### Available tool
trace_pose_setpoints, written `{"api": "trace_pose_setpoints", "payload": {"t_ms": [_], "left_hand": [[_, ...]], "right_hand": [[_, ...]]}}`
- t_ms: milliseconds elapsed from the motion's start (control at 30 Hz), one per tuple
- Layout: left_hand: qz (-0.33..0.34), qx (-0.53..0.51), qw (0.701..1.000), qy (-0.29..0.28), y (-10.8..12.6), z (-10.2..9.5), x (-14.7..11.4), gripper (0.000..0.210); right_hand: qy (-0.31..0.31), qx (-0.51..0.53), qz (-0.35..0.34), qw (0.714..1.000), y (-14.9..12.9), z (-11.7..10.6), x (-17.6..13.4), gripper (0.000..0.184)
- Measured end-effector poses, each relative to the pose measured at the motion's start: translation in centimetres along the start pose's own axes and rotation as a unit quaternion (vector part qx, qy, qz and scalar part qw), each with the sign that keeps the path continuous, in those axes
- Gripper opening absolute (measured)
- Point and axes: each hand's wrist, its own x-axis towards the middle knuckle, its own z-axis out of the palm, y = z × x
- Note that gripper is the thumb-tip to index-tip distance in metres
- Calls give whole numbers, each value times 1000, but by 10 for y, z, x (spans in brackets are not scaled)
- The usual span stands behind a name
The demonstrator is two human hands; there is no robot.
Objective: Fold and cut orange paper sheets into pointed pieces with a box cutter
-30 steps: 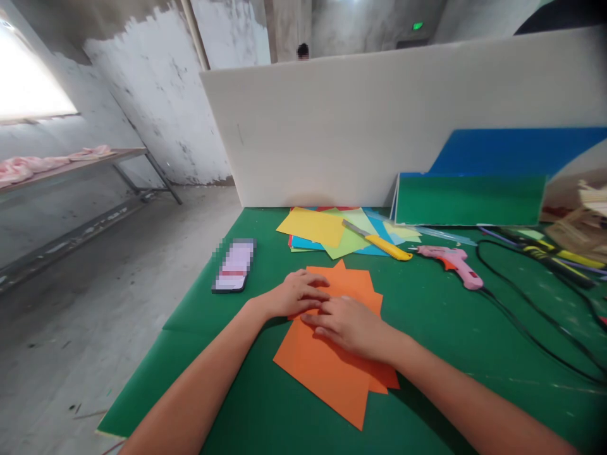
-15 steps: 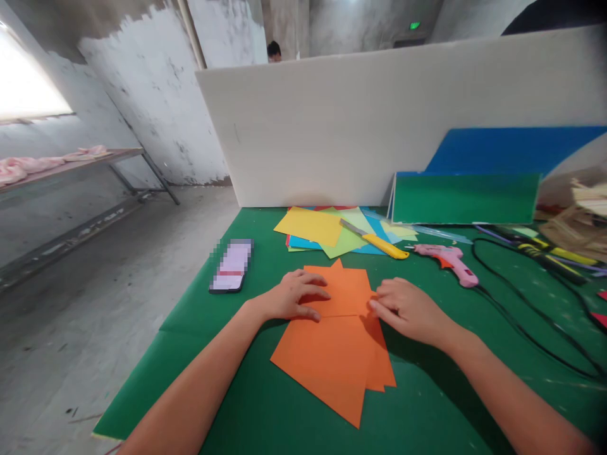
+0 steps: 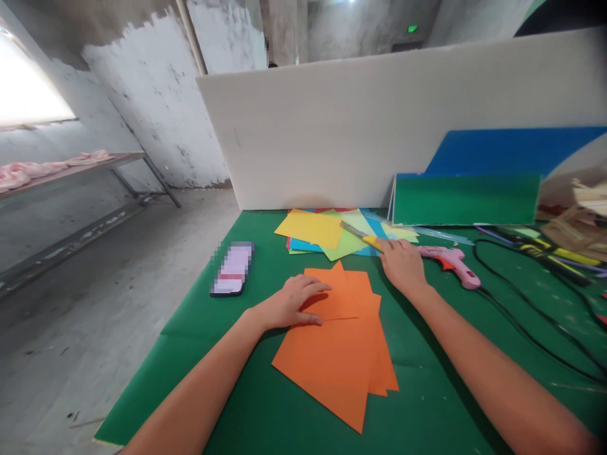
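Several orange paper sheets (image 3: 327,360) lie overlapped on the green tabletop, with a folded piece on top. My left hand (image 3: 296,300) rests on their left side, fingers spread and thumb apart. Beyond the sheets, my right hand (image 3: 402,262) has its fingers closed over the yellow handle of a utility knife (image 3: 353,229), hiding most of that handle. The knife's blade points left over a pile of coloured paper (image 3: 308,226). Just right of my right hand lies a pink glue gun (image 3: 448,256), its nozzle end partly covered by the hand.
A phone (image 3: 233,268) lies at the left. A white board (image 3: 332,139) stands along the back, with green (image 3: 465,199) and blue panels (image 3: 512,148) before it. The glue gun's black cord (image 3: 531,335) loops across the right side, near yellow-and-black tools (image 3: 545,256).
My right hand has left the right edge of the orange paper and moved forward onto the utility knife's handle. My left hand stays on the paper.
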Motion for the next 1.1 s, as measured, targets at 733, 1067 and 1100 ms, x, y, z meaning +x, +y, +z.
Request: {"api": "trace_pose_setpoints", "payload": {"t_ms": [733,1067,1100], "left_hand": [[10,-14,999,42,16,-3,-4,30],[-23,69,996,46,13,-5,-4,23],[-13,70,997,42,12,-4,-4,19]], "right_hand": [[-137,231,25,963,-4,-48,-68,28],[-128,246,-140,951,-10,-50,-66,33],[-132,244,-153,949,-11,-50,-66,34]]}}
